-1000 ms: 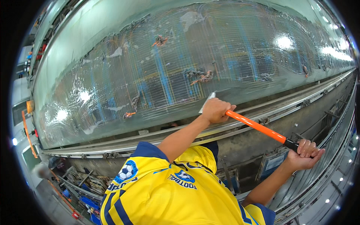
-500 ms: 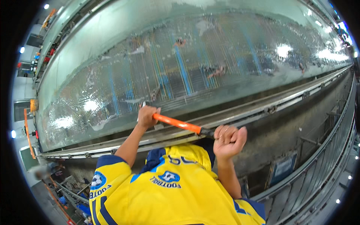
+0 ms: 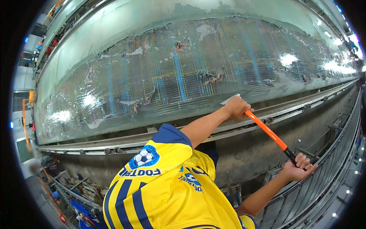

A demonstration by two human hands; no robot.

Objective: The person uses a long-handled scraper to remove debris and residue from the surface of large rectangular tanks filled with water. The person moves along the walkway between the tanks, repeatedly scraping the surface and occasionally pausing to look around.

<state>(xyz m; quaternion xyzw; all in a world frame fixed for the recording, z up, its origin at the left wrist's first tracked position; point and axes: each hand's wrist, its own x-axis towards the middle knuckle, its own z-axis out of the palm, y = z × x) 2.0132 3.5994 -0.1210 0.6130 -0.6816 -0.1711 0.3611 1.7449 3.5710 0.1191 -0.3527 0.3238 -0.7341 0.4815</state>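
My left hand is closed round the upper end of a long-handled scraper, close to its pale flat blade. The scraper's orange handle slopes down to the right into a black grip. My right hand is wrapped round that black end, out past the near rail. Beneath the blade lies a large pale-green flat bed, glossy and wet-looking. A grey residue patch with blue and yellowish streaks covers much of it. Dark clumped scraps lie on this patch.
A metal rail with small fittings runs along the bed's near edge. Below it is a concrete-like trough. Metal railing curves along the right. An orange bar stands at the far left, and blue items lie lower left.
Both hands and the scraper have moved right, the right hand also nearer to me. The handle now slopes more steeply, and my left arm reaches across my body.
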